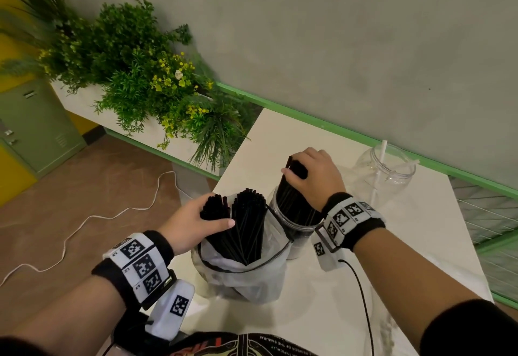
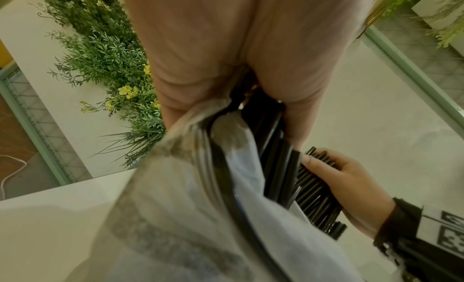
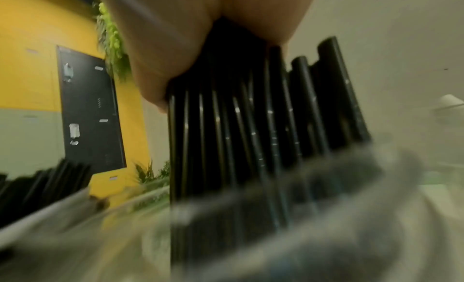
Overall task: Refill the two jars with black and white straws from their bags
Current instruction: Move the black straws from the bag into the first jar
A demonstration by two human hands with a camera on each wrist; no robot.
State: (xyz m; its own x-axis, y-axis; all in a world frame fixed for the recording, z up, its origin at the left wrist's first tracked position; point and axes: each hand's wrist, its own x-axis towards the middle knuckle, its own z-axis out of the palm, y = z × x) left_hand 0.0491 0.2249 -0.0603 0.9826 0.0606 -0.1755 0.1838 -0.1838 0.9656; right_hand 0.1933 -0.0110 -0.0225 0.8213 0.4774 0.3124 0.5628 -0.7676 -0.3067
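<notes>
white desk seen from above, set against a grey wall with a green rail. near the middle, a translucent plastic bag standing open, packed with upright black straws. left hand at the bag's left edge, fingers curled and clamped round a separate clump of black straws at their tops, still inside the bag mouth; in the left wrist view, left hand close above the bag, with the dark straws running out below the palm. just right of the bag and touching it, a clear jar already holding a bundle of black straws. right hand over the top of that bundle, fingers curled round the straw tops, thumb pressed on the left side; seen again in the left wrist view as right hand wrapped round the straws. right wrist view blurred: palm of right hand above a row of black straws, clear jar rim smeared across the bottom. far right on the desk, well apart from the hands, a second clear jar with a single white straw standing in it. marker-printed bands on both wrists. green plants with yellow flowers in a white planter at far left, a white cable on the brown floor.
</notes>
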